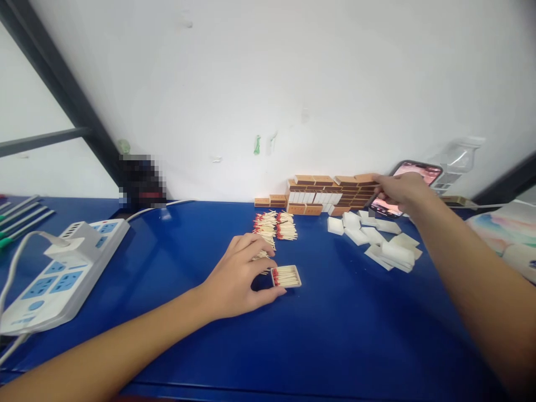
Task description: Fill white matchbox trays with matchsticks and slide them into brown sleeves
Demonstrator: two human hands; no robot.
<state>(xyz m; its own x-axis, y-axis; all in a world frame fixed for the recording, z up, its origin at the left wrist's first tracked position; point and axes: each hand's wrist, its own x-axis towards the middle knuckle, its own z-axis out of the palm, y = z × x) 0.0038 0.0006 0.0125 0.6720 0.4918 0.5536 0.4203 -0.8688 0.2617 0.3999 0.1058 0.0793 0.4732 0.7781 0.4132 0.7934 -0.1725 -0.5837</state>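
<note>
My left hand [243, 276] has its thumb and forefinger closed around the left end of a small white matchbox tray [300, 277] lying on the table. Red-tipped matches [286, 276] fill the tray. More loose matches [287, 226] lie in piles just behind that hand, partly covered by its fingers. At the back, my right hand [397, 188] pinches a brown matchbox cover [365, 178] at the top right end of a stack of matchboxes [314, 198]. Whether this cover is lifted off the stack I cannot tell. White empty trays [379, 237] are scattered in front of the stack.
A phone [387, 209] leans behind my right hand, with a clear plastic bottle [463, 156] beside it. On the left, a white power strip [79, 279] with a plugged-in charger sits on the blue table [335, 346]. A white wall [251, 84] rises behind.
</note>
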